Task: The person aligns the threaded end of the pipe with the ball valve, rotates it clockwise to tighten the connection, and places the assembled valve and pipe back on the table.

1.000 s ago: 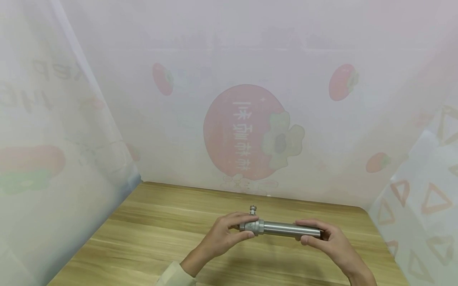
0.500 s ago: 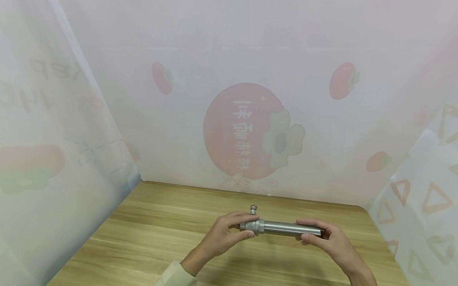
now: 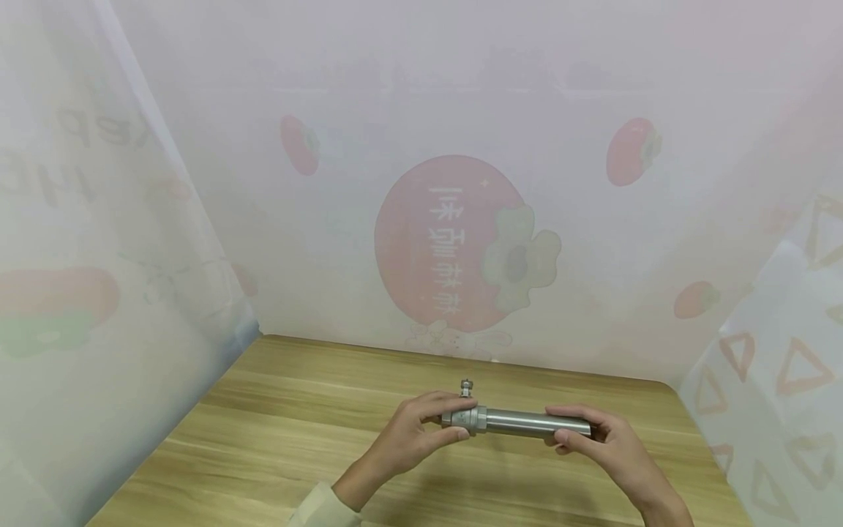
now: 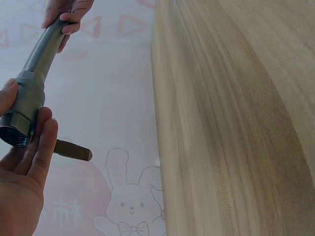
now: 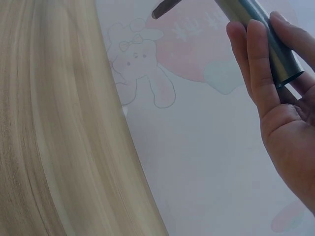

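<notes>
A metal ball valve (image 3: 465,419) is joined end to end with a smooth steel pipe (image 3: 527,422), and both are held level above the table. My left hand (image 3: 421,427) grips the valve body between thumb and fingers. In the left wrist view the valve's open threaded end (image 4: 15,136) faces the camera, and its lever handle (image 4: 73,150) sticks out past the fingers. At the pipe's far end my right hand (image 3: 602,435) holds it, thumb on the near side and fingers opposite. The right wrist view shows the pipe's plain cut end (image 5: 289,79) near the palm.
Below the hands is a wood-grain table (image 3: 296,410). A pale curtain (image 3: 329,256) printed with red fruit stands behind it, with further sheets (image 3: 85,219) along the left and right sides.
</notes>
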`<state>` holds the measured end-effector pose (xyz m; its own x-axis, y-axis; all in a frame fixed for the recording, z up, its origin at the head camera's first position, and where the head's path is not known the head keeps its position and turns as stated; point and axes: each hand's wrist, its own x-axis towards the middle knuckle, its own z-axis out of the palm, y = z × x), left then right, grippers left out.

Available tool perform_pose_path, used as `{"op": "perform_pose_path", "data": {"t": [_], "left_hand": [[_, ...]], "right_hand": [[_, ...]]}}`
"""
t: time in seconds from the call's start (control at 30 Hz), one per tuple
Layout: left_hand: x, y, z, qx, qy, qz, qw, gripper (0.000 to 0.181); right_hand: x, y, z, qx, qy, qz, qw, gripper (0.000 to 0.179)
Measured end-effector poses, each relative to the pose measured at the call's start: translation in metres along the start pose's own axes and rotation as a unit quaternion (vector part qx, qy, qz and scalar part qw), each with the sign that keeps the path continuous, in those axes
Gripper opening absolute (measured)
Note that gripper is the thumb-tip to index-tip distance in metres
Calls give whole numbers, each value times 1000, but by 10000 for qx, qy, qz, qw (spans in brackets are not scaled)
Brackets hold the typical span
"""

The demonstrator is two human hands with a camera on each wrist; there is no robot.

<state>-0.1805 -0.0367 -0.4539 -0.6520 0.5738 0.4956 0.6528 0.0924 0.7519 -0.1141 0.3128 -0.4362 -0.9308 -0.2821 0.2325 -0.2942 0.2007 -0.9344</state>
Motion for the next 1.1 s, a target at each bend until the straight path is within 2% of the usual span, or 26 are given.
{"op": "perform_pose_path", "data": {"t": [0.3,0.57,1.1], "left_hand": [[0,1,1,-9,-3,13,10000,45],[-1,2,0,21,14,1,10000,45],[0,1,-1,41,5,-16,10000,46]], "right_hand": [[-1,0,0,28,-15,11,10000,37],[0,3,0,301,-254,-321,9987,45],[-1,1,-1,319,-209,-181,9991,38]]}}
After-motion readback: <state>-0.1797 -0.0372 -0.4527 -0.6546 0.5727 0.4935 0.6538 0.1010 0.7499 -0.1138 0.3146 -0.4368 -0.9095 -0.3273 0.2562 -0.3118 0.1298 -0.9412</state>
